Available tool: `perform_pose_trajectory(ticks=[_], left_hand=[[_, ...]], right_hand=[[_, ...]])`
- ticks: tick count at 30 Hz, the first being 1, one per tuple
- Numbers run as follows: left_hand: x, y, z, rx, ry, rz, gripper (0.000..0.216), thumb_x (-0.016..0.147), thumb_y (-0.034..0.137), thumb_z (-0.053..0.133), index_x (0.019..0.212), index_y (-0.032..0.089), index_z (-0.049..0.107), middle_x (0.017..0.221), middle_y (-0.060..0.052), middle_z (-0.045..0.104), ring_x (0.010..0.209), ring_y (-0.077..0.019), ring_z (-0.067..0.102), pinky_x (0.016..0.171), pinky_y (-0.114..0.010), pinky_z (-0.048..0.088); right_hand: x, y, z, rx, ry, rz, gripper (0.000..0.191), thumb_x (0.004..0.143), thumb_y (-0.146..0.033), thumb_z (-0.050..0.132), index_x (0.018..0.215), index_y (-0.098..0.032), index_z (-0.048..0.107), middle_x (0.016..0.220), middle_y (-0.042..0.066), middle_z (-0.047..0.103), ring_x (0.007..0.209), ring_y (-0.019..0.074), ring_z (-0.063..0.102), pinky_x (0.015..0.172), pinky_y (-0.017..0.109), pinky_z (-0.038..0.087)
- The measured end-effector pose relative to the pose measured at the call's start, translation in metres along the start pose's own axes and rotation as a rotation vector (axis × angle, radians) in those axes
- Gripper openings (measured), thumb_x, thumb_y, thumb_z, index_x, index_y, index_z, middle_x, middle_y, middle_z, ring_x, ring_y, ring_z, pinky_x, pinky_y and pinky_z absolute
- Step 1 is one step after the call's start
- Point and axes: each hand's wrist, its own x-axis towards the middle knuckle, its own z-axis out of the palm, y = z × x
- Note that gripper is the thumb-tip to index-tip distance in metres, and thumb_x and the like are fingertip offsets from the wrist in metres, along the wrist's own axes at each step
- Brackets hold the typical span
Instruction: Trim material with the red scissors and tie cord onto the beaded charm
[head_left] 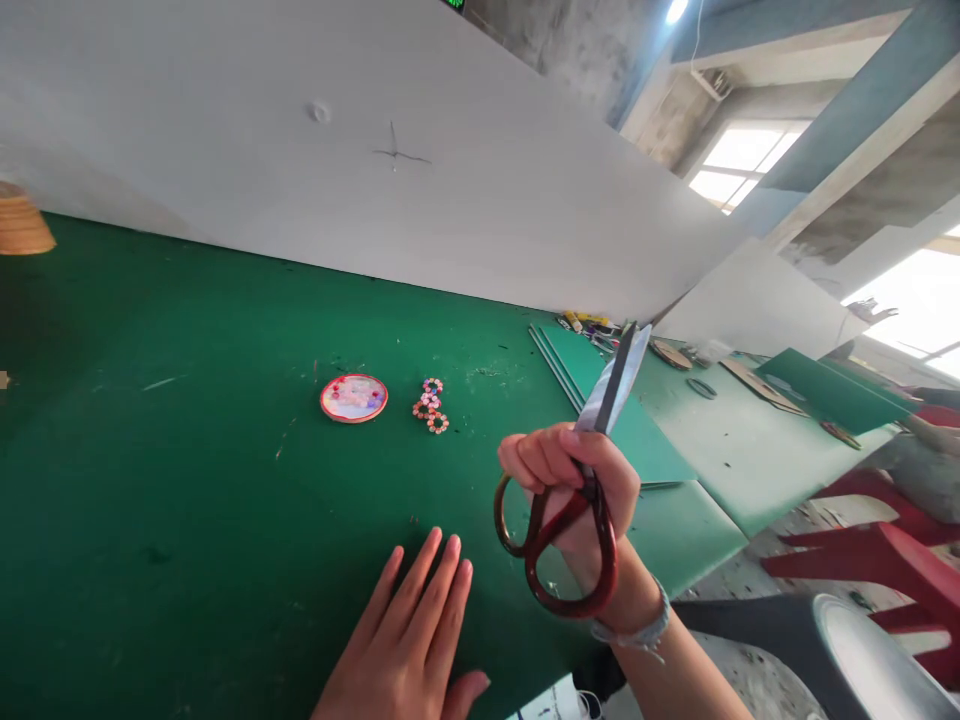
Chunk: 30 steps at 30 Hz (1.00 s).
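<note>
My right hand (577,480) is wrapped round a pair of scissors (574,525) near the pivot, holding them above the table. The blades point up and away, and the dark red handle loops hang below the fist. Palm down, my left hand (412,630) lies on the green tabletop (225,480) with its fingers stretched out. Beyond it is a round disc (354,398) with a red rim and a pale, mottled face. Several small beaded rings (430,405) in pink and orange lie in a cluster just right of the disc.
A white panel (262,150) stands along the table's back edge. Green sheets with metal strips (556,365) lie to the right, with assorted small tools (592,325) behind. Red chairs (885,560) and a grey stool (862,650) stand at the right. An orange-brown object (22,220) shows at far left.
</note>
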Motion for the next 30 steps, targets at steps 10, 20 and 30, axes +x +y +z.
perform_pose_trajectory(ticks=[10,20,30], left_hand=[[0.001,-0.001,-0.002,-0.019,-0.007,0.004,0.057,0.089,0.055,0.05,0.124,0.013,0.063,0.131,-0.01,0.065,0.122,-0.0282,0.054,0.111,-0.043,0.028],[0.002,0.001,-0.005,-0.034,-0.002,0.016,0.046,0.092,0.045,0.049,0.126,0.018,0.063,0.133,-0.005,0.064,0.127,-0.0287,0.051,0.116,-0.043,0.023],[0.005,0.0,-0.011,-0.024,-0.035,0.048,0.041,0.094,0.04,0.047,0.124,0.017,0.062,0.132,-0.007,0.064,0.129,-0.0235,0.05,0.116,-0.042,0.025]], right_hand=[[-0.007,0.042,-0.01,0.049,0.078,0.105,0.036,0.077,-0.026,0.051,0.048,-0.021,0.03,0.047,-0.005,0.022,0.049,0.0113,0.024,0.051,0.031,0.019],[-0.005,0.019,-0.005,-0.083,0.068,0.003,0.037,0.077,-0.026,0.05,0.047,-0.021,0.028,0.047,-0.004,0.019,0.049,0.0119,0.022,0.052,0.032,0.023],[-0.003,0.039,0.004,-0.091,-0.06,0.094,0.042,0.075,-0.027,0.055,0.043,-0.021,0.029,0.043,-0.005,0.02,0.046,0.0103,0.022,0.051,0.031,0.016]])
